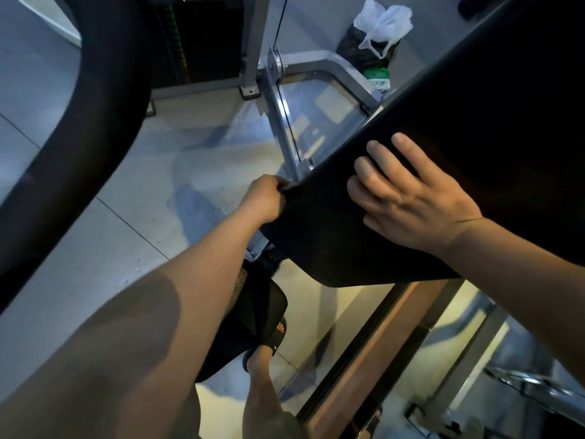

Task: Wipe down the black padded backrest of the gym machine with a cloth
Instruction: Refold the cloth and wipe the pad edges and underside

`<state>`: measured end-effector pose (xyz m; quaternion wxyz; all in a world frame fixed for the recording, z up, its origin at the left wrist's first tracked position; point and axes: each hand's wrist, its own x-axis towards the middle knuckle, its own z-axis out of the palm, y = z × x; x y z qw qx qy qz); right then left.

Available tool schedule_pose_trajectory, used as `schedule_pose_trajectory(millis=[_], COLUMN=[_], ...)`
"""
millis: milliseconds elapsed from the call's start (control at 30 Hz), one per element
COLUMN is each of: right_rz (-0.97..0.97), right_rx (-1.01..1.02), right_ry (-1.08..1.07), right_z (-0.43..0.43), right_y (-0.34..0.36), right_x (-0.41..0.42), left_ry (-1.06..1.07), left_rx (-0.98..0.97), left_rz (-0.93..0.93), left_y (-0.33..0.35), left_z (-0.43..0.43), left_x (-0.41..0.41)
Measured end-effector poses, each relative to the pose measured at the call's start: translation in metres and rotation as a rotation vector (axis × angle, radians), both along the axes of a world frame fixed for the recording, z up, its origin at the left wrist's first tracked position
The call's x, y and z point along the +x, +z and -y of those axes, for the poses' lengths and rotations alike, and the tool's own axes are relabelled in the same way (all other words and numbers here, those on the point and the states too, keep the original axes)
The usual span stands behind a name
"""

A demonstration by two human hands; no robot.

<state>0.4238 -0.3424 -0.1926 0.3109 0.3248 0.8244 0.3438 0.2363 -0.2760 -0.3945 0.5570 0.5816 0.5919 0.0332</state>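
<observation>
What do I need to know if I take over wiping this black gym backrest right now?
Left hand: pinches what looks like a black cloth at the lower edge of the backrest. It is black on black, so I am not sure.
Right hand: flat, fingers straight, pressing on the padded surface beside the left hand.
Done: cannot tell how much is wiped, since no streaks or wet marks show.
Left: probably wipe the long upper stretch of the backrest, then check the edges.
</observation>
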Motion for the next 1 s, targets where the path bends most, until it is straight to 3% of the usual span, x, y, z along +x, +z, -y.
schedule_pose_trajectory(millis=[167,300,433,567,700,833,933,1000], right_rz=[-0.04,-0.034,-0.02,-0.012,-0.03,-0.06,-0.081,-0.08], right_rx=[0.0,0.003,-0.009,-0.004,-0.009,-0.005,0.015,0.003], right_ry=[0.019,0.022,0.013,0.006,-0.001,0.016,0.028,0.021], right_z=[0.001,0.0,-0.001,0.0,0.001,0.001,0.0,0.0], right_y=[-0.005,-0.004,-0.006,-0.006,-0.006,-0.009,-0.011,-0.011], right_x=[0.003,0.005,0.003,0.005,0.007,0.007,0.008,0.007], left_ry=[0.331,0.326,0.204,0.325,0.263,0.24,0.194,0.206], left_rx=[0.044,-0.09,-0.067,-0.021,-0.005,-0.261,-0.25,-0.215], left_rz=[0.343,0.197,-0.006,0.241,0.438,0.397,0.217,0.214], left_y=[-0.026,-0.064,-0.088,-0.041,-0.028,-0.06,-0.102,-0.083], left_z=[0.056,0.06,0.045,0.033,0.029,0.019,0.017,0.015], left_x=[-0.005,-0.025,-0.029,-0.008,-0.01,-0.028,-0.03,-0.022])
